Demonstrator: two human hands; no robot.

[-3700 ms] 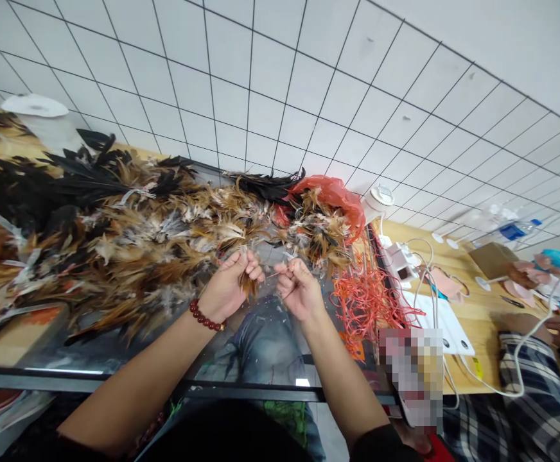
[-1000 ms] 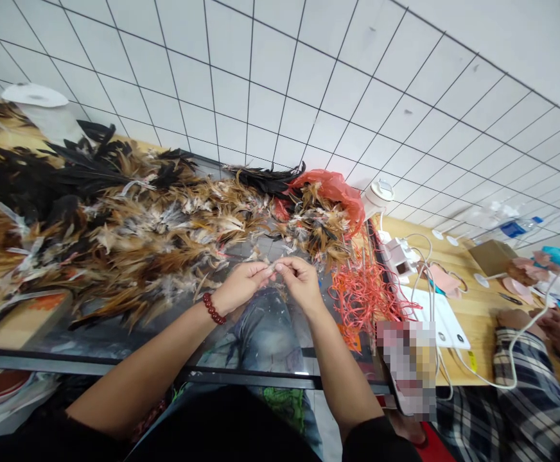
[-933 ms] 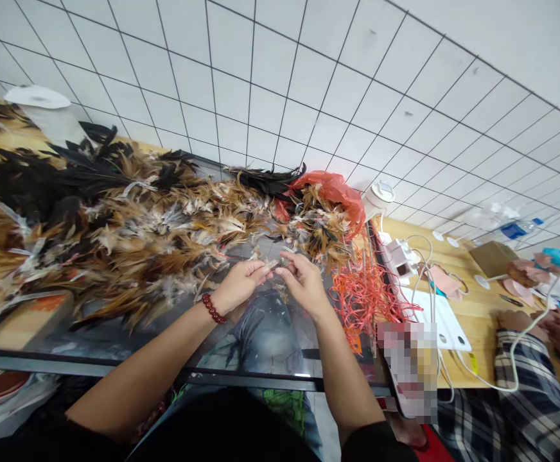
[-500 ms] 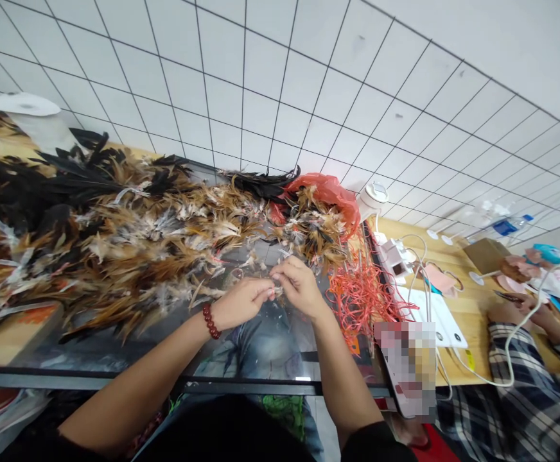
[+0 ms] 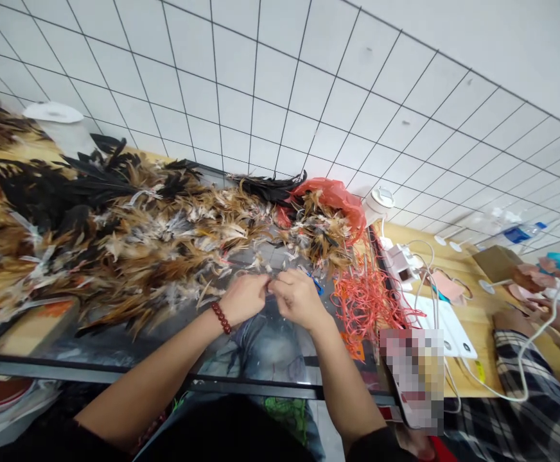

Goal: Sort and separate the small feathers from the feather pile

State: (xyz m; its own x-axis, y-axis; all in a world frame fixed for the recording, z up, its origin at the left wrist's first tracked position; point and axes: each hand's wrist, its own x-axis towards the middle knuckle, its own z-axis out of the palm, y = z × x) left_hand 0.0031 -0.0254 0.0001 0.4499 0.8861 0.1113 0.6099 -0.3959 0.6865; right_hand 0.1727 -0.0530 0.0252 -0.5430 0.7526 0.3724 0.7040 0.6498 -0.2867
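Observation:
My left hand (image 5: 245,296), with a red bead bracelet at the wrist, is closed over the dark glass tabletop. My right hand (image 5: 295,296) meets it at the fingertips, its fingers curled in. What either hand pinches is too small and hidden to name. A blue item (image 5: 316,284) shows beside the fingers of my right hand. Brown and black feathers (image 5: 155,256) lie in a large heap to the left. Beyond my hands, more feathers (image 5: 325,237) lie against a red plastic bag (image 5: 338,196). Red strings (image 5: 364,295) are tangled to the right.
A phone (image 5: 410,385) lies at the table's front edge, near a power strip (image 5: 400,263) with white cables. A lidded white cup (image 5: 380,202) and a paper roll (image 5: 63,128) stand at the back. At the far right sits a person in plaid sleeves (image 5: 518,359).
The view has shifted slightly. My hands have drawn closer and turned more palm down, with the fingers more curled. The blue item now shows by my right hand.

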